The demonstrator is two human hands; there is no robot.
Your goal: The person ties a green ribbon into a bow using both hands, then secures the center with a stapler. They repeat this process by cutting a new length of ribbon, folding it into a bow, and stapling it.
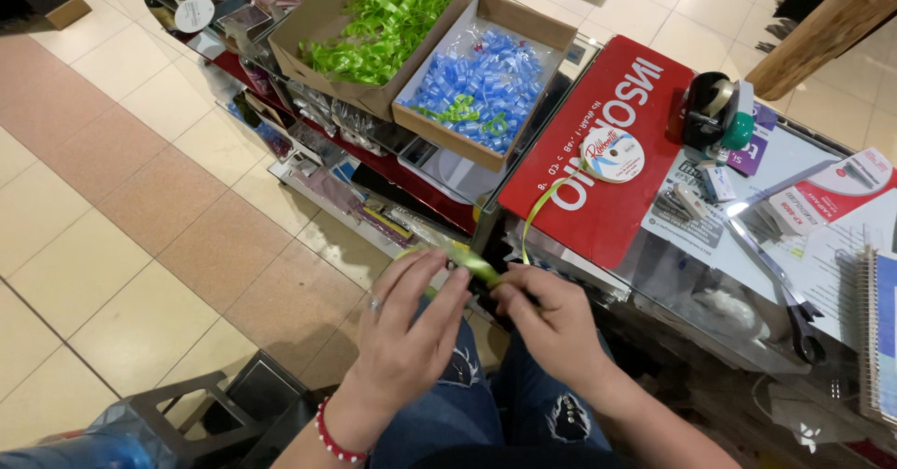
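- Tiled shop floor (121, 207) in beige and pink is stretching out to the left of the person, and a glass counter (804, 273) is standing ahead of the fingers.
- Both hands are meeting just in front of the person's knees, above blue jeans (486, 404).
- Left hand (411, 324) is pressing its fingers (447, 303) together on a strip of green ribbon (472, 263).
- Right hand (551, 324) is pinching the same ribbon, its fingers closed on the strip just right of the left fingertips.
- From the fingers the ribbon is running up and away to a white spool (612, 154), which is lying on a red board (598, 147) on the counter.
- Beyond the fingers, two cardboard boxes are sitting side by side: one full of green loops (378, 30), the other holding blue pieces (481, 81).
- Well to the right of the fingers, a black tape dispenser (715, 109) and long scissors (775, 273) are resting on the counter.
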